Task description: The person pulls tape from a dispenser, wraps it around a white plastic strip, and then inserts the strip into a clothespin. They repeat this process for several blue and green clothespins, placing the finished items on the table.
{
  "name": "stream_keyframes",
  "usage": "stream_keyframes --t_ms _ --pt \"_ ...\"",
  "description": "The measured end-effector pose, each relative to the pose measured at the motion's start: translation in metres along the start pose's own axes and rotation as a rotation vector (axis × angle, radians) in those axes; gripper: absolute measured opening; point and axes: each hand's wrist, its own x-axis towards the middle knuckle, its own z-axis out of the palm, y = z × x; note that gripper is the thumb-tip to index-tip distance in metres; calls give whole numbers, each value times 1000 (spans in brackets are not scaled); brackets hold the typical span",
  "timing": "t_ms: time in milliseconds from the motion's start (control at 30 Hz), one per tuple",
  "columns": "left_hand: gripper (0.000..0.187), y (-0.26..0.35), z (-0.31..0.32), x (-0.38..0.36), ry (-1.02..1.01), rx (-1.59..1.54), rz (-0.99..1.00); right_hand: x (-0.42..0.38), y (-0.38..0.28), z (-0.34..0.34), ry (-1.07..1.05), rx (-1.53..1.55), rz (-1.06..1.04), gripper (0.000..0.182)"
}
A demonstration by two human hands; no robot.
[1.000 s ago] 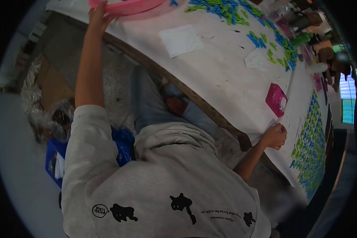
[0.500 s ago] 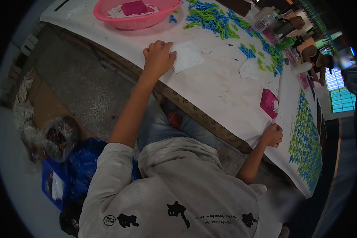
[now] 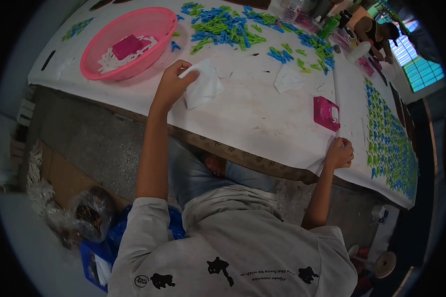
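Observation:
My left hand [image 3: 172, 85] pinches the edge of a white square sheet [image 3: 203, 88], paper or thin cloth, between thumb and fingers. The sheet's near corner is lifted and its far part lies on or just above the white table cover [image 3: 262, 116]. My right hand [image 3: 339, 153] rests at the table's near edge with its fingers curled closed. Whatever might be inside those fingers is hidden. Just beyond it sits a pink plastic holder [image 3: 325, 113] with a white part on its right side. A second white piece [image 3: 288, 79] lies crumpled farther back.
A pink basket [image 3: 166, 37] holds white strips and a magenta block [image 3: 127, 47]. Blue and green plastic clips [image 3: 223, 27] lie heaped at the back. Rows of similar clips [image 3: 389, 138] cover the right side. Another person [image 3: 371, 32] leans at the far right, near bottles [image 3: 329, 25].
My left hand has taken hold of the white sheet and raised its edge. The view has turned, showing more of the basket and the table's left end. My right hand stays closed at the edge.

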Motion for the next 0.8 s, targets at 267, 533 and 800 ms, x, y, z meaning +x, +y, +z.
stream_keyframes --t_ms 267,533,800 --pt "21 50 57 42 -202 -522 -102 -1 3 -2 49 63 -17 20" --pt "38 3 63 64 -256 825 -97 -1 6 -2 48 127 -34 16" --pt "34 37 46 29 -374 1131 206 3 1 -7 25 122 -17 16"
